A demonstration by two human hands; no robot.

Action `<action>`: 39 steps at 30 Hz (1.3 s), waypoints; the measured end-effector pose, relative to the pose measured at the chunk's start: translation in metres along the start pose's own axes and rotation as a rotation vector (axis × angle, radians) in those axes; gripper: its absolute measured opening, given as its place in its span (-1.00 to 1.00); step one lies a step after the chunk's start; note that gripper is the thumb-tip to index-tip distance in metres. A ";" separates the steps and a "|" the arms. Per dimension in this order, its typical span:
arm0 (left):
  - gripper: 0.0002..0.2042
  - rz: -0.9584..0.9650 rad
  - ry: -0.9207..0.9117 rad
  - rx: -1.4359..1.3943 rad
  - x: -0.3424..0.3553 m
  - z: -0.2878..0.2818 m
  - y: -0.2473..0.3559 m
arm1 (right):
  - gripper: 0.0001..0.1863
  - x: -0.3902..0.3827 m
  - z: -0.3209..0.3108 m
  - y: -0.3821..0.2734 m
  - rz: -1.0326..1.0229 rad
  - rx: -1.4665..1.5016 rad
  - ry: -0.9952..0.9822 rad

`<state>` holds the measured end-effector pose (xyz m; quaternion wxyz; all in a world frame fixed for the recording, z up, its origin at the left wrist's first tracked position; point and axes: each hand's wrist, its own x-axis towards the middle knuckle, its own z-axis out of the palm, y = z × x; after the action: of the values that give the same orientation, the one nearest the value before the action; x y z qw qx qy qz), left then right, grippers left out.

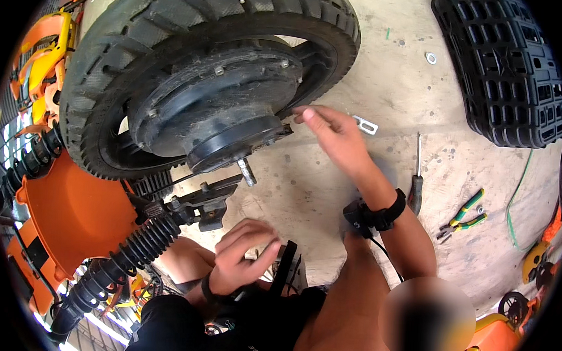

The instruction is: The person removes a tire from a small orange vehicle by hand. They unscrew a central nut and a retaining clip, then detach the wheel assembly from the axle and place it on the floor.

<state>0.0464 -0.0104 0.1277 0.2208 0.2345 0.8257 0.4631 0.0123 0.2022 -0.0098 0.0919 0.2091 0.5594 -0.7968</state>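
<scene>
A large wheel with a knobbly black tyre (143,37) leans in front of me, its dark hub motor (215,108) toward me. From the hub a threaded axle (247,172) sticks out downward. My right hand (341,140) is at the hub's right side, thumb laid against the index finger in a pinch; whatever is between the fingertips is too small to make out. Below the axle, my left hand (241,254) hovers with loosely bent fingers, the thumb apart and nothing visible in it. A black metal bracket (212,204) lies between that hand and the wheel.
At left, a coil-spring shock absorber (145,242) passes an orange body panel (85,212). On the floor lie a slotted metal plate (367,126), a washer (430,58), a screwdriver (416,192) and green-handled pliers (464,216). A black plastic grid basket (504,78) stands far right.
</scene>
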 end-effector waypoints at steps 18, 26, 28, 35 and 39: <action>-0.44 -0.443 0.264 -0.808 0.082 0.069 -0.098 | -0.63 -0.002 -0.006 0.008 0.264 0.512 0.049; -0.71 -0.463 0.200 -1.014 0.088 0.063 -0.097 | -0.71 0.004 -0.012 0.021 0.142 0.313 -0.022; -0.64 -0.464 0.272 -1.200 0.081 0.057 -0.090 | -0.74 0.008 -0.014 0.023 0.108 0.322 -0.047; -0.77 -0.384 0.589 -1.001 0.055 0.041 -0.104 | -0.74 0.014 -0.017 0.017 0.106 0.347 -0.131; -0.83 -0.295 0.528 -0.740 0.058 0.041 -0.112 | -0.73 0.017 -0.013 0.022 0.123 0.313 -0.194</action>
<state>0.0039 -0.0004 0.0022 0.1357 -0.1054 0.6577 0.7334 0.0081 0.2083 -0.0396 0.1604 0.1767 0.4035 -0.8833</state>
